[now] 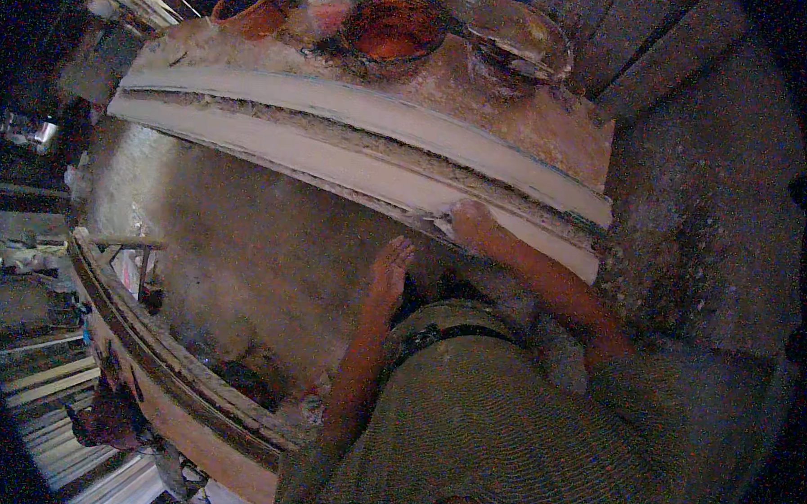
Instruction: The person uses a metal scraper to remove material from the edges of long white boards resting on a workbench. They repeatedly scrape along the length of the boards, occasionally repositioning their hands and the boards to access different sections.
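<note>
Two long pale molding strips (363, 151) lie side by side on a bench, with a rough dark groove between them. At the near edge of the closer strip is my right hand (473, 223), its fingers curled down and dusted white. A small greyish edge shows by these fingertips, but what they hold is too blurred to name. My left hand (391, 266) hangs a little nearer to me, apart from the strip. Its fingers are stretched out with nothing in them.
Behind the strips, a bowl with orange-brown contents (393, 34) and a wide shallow pan (521, 39) stand on the dusty bench top (553, 123). Another long bench (207, 424) runs along the lower left, near stacked pale boards (51, 385). Grey planks (673, 52) lean at the upper right.
</note>
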Demonstrator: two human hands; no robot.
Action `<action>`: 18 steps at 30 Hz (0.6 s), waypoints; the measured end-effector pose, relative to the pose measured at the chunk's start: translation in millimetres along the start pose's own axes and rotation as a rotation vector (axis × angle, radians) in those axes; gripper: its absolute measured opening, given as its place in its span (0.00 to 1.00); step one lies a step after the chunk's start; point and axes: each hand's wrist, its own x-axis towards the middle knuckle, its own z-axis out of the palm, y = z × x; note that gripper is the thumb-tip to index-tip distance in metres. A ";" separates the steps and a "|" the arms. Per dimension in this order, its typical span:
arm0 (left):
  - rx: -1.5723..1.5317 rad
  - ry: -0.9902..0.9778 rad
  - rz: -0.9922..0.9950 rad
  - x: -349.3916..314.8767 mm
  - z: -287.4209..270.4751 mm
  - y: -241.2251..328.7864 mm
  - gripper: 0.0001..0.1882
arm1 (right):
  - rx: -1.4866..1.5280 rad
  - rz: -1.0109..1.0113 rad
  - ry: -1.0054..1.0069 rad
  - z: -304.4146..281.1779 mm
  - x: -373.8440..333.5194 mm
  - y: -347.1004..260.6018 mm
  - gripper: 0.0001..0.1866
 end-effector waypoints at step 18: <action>-0.417 0.419 -0.352 19.4 -12.4 30.2 0.26 | 0.390 -0.021 0.079 -51.9 145.1 -135.5 0.21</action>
